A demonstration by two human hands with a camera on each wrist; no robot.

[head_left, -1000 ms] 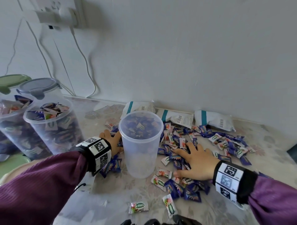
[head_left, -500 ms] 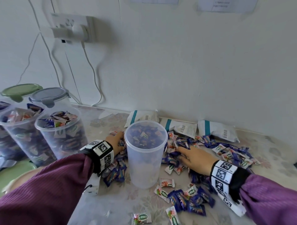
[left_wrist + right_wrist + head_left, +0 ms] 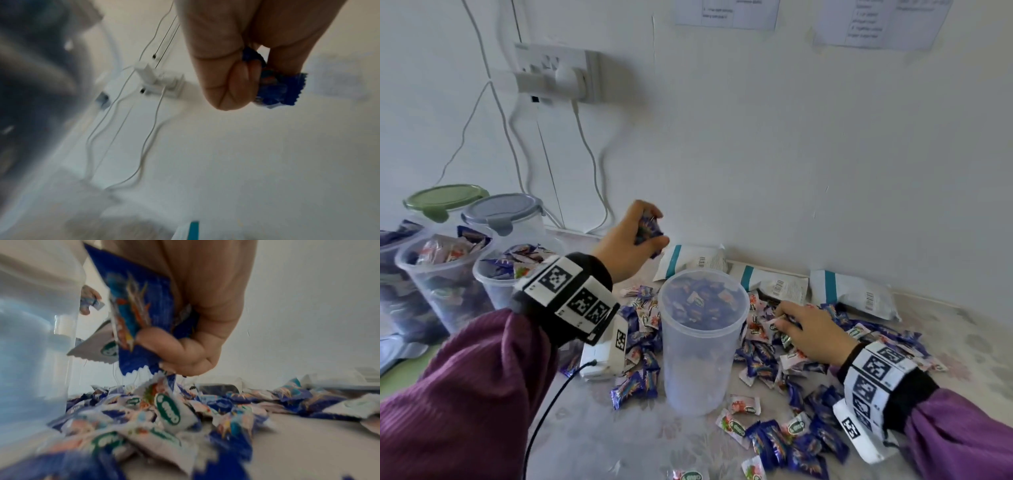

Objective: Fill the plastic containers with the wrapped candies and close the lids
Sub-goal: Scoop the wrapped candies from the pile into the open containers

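Wrapped candies (image 3: 774,353), blue and white, scattered over the table (image 3: 962,342) around the open clear plastic container (image 3: 700,346); more already inside it, well below the rim. Left hand (image 3: 628,240) raised above and behind the container, fingers curled round a small bunch of blue-wrapped candies (image 3: 275,87). Right hand (image 3: 810,334) low on the pile just right of the container, fingers closed on several wrappers (image 3: 139,308), blue and white, others loose beneath.

Step in hand, by judgement: carrying the left handful over the mouth and dropping it in while gathering the next load on the right.

To do it well:
- Bring the left fist squarely over the opening before loosening the fingers; release low, close to the rim, so nothing bounces out.
- Keep clear of the container wall; tall, light and barely filled, so likely to tip at a knock.
- Lift the right handful straight up, not dragged sideways against the container.
- Take modest handfuls; slippery wrappers spill from an overfull grip.
- Leave room at the top for the lid.

Farther left, three filled containers (image 3: 445,277) without lids yet, and behind them two with lids (image 3: 503,209) on.
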